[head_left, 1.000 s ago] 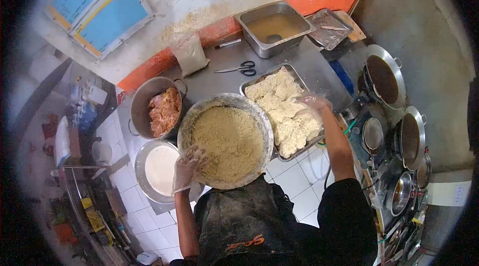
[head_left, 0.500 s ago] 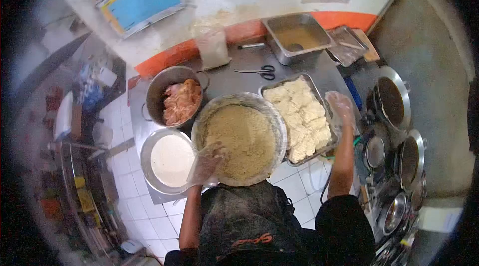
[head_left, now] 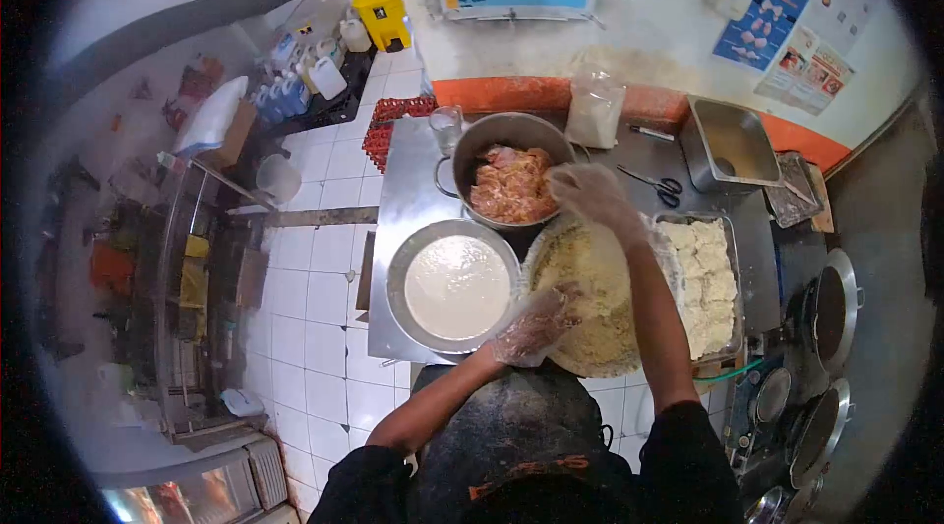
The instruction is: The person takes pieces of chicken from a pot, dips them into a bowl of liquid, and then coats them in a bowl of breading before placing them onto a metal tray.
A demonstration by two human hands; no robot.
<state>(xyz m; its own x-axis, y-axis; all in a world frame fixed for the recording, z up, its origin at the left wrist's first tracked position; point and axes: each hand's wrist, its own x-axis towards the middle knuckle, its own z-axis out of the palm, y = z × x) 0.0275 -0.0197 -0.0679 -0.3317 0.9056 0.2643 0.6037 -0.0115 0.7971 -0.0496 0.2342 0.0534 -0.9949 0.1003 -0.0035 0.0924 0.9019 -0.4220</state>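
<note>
The right hand [head_left: 597,198] hangs at the right edge of the pot [head_left: 516,129], beside the raw meat [head_left: 513,185] lying inside; whether its fingers grip anything, I cannot tell. The left hand [head_left: 538,327] crosses the basin's near-left rim, fingers loosely spread over the flour [head_left: 602,278]. Pot, basin [head_left: 673,263] and batter bowl [head_left: 397,293] crowd together (a strip of steel table [head_left: 405,200] shows along the left edge).

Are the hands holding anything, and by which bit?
I can't tell. The right hand is by the pot, the left hand over the floury bowl; no clear grip shows.
</note>
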